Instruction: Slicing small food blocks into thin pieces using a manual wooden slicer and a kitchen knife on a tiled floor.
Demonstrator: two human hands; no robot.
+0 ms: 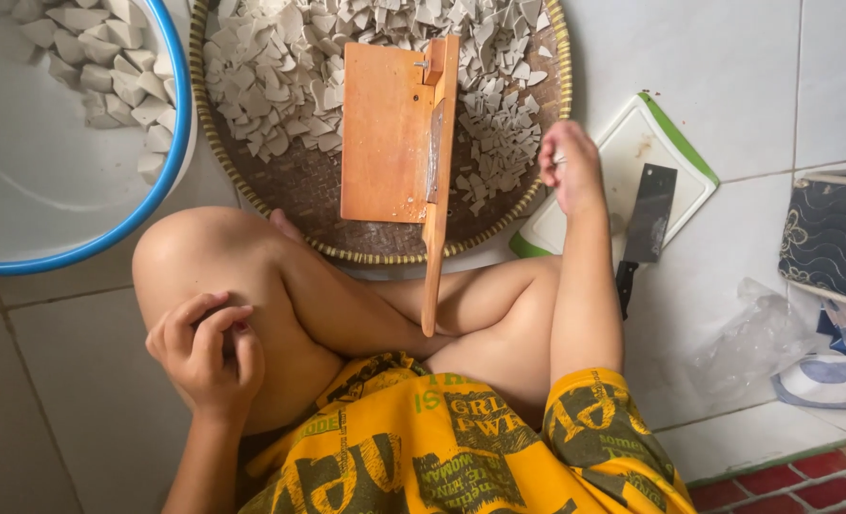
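Observation:
I sit cross-legged on a tiled floor. My left hand [204,350] rests curled against my left knee, holding nothing. My right hand [570,167] hovers over the right rim of a round woven tray [385,249], fingers bent; whether it pinches a small white piece I cannot tell. The tray carries many thin white slices [280,76]. A wooden slicer board [394,133] with a metal blade and a long handle lies across the tray, its handle reaching down to my legs.
A blue-rimmed white basin [57,190] with white chunks [109,67] stands at the upper left. Right of the tray lie a white cutting board with green edge [675,181] and a dark cleaver [648,219]. Clear plastic bag [756,343] and patterned fabric [832,238] sit far right.

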